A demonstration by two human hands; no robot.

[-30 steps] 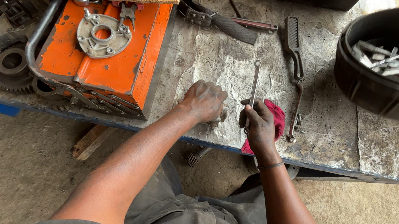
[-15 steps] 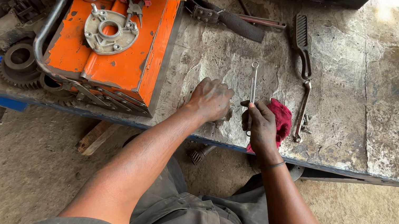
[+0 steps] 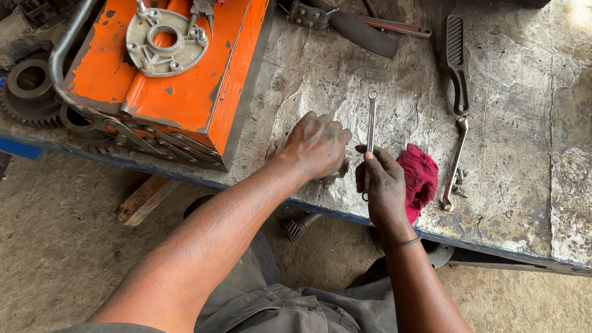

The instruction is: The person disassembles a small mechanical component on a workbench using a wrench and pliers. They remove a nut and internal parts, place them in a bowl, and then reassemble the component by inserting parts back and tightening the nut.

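While my left hand [image 3: 318, 145] presses down, fingers curled over a small metal part [image 3: 341, 170] I can barely see, my right hand [image 3: 382, 182] grips the lower end of a slim wrench [image 3: 371, 127] that lies on the worn metal workbench [image 3: 537, 141], pointing away from me. A red rag [image 3: 419, 178] sits just beside that hand. Another wrench [image 3: 454, 161] lies to its right, and an orange metal box [image 3: 169, 67] stands on the left.

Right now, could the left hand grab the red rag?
Probably not easily. The right hand and the spanner it holds sit between the left hand and the rag, so it would have to reach across them.
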